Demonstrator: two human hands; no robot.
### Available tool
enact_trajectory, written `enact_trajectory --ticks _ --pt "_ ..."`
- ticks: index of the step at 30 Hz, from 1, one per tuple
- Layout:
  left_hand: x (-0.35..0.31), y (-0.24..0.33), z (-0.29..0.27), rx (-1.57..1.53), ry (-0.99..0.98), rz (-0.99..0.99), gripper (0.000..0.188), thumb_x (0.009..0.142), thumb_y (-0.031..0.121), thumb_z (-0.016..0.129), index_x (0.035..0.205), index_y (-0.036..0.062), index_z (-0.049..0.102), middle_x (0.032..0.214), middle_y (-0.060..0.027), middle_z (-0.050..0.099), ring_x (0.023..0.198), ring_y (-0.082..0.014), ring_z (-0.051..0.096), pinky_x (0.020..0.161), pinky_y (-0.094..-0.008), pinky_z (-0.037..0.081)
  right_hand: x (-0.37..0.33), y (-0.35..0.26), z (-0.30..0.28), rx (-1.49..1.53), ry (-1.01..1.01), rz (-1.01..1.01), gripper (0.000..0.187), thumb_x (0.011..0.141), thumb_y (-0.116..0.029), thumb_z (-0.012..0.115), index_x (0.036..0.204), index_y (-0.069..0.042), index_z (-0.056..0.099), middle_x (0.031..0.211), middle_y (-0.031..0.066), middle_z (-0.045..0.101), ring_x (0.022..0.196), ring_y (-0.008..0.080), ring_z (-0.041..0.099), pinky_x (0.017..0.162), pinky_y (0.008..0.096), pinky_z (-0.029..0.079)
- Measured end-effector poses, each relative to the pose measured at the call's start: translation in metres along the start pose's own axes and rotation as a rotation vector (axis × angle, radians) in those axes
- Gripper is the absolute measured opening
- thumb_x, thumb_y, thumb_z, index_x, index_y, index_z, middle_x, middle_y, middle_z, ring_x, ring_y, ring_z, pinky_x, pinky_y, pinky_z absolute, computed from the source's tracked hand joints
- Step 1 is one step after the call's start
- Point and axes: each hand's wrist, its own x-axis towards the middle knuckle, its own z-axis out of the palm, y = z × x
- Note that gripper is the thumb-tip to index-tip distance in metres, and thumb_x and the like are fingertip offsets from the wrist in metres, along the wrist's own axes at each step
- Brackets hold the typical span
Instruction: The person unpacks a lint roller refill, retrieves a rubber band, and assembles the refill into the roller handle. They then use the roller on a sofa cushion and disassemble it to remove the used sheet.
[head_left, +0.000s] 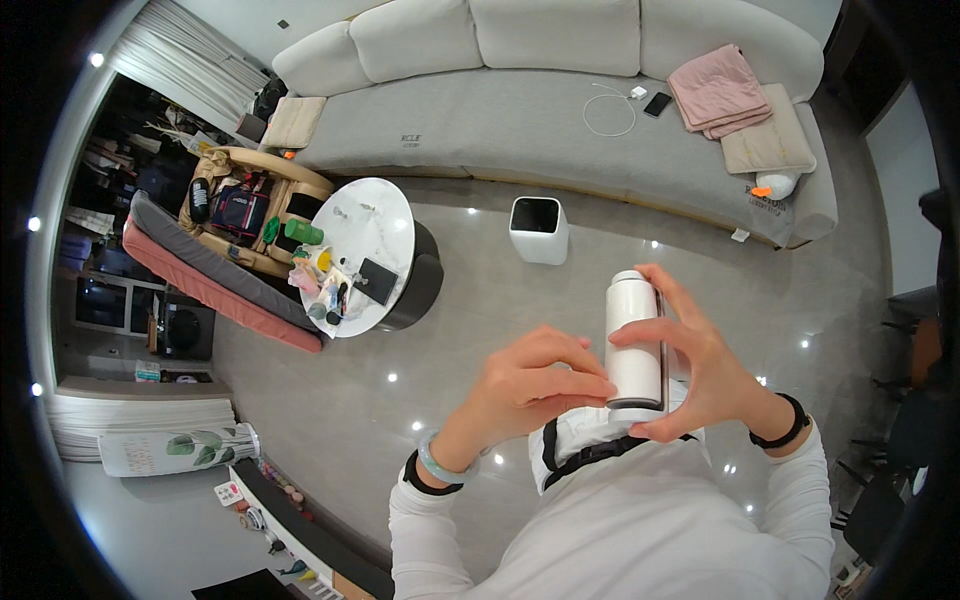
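On my feed the right hand (pixel 712 365) is clamped on a white cylinder (pixel 631 350), fingers at its cap, across its side and at its base. The left hand (pixel 530 382) has its fingers drawn together, tips touching the cylinder's lower left side; whether they pinch it I cannot tell. I count two black wristbands (pixel 793 425), one per wrist.

The cylinder is held up over a glossy grey floor (pixel 480 290), where one white bin (pixel 541 249) stands. To the bin's left I see one oval, marble-patterned worktop (pixel 385 215), cluttered along one side, with one dark flat object (pixel 376 281) on it.

Beyond, the pale sofa (pixel 430 108) carries dark lettering (pixel 411 139) on its grey seat, four back cushions, one phone (pixel 657 105), one charger (pixel 638 92) and one folded pink blanket (pixel 718 90). Lower left, a leaf-patterned white cover (pixel 160 452) bears print too small for me to read.
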Motion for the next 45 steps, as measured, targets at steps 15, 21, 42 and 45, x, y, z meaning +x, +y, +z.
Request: enact_trajectory --ticks 15,21,42,45 --pt "0.01 0.011 -0.016 0.047 -0.263 0.162 0.023 0.069 0.005 0.081 0.091 0.0081 0.076 0.093 -0.0024 0.071 0.077 -0.0236 0.064 0.076 -0.035 0.058 -0.006 -0.007 0.005 0.2 -0.18 0.139 0.071 0.057 -0.031 0.09 0.12 -0.011 0.064 0.145 0.0227 0.028 0.125 0.0383 0.044 0.1 0.0434 0.045" --pt "0.012 0.011 -0.016 0.078 -0.276 0.226 0.022 0.07 0.005 0.078 0.091 0.0054 0.072 0.087 -0.0045 0.068 0.084 -0.0252 0.067 0.076 -0.0323 0.058 -0.008 -0.006 0.007 0.173 -0.188 0.164 0.071 0.058 -0.034 0.09 0.12 -0.012 0.064 0.146 0.0246 0.027 0.129 0.0409 0.04 0.101 0.0448 0.043" --pt "0.006 0.01 -0.02 0.069 -0.31 0.218 0.019 0.069 0.002 0.074 0.088 0.0043 0.072 0.086 -0.0039 0.068 0.081 -0.0226 0.066 0.086 -0.0353 0.059 -0.008 0.0 0.016 0.262 -0.235 0.215 0.073 0.059 -0.035 0.089 0.124 -0.016 0.062 0.15 0.0269 0.022 0.135 0.0444 0.034 0.098 0.0457 0.048" --pt "0.005 0.009 -0.02 0.068 -0.299 0.22 0.02 0.07 0.002 0.074 0.09 0.004 0.072 0.086 -0.0039 0.068 0.08 -0.0227 0.066 0.087 -0.0361 0.059 -0.008 -0.001 0.014 0.272 -0.24 0.232 0.074 0.059 -0.035 0.089 0.125 -0.017 0.061 0.151 0.0265 0.02 0.136 0.044 0.033 0.096 0.0453 0.05"
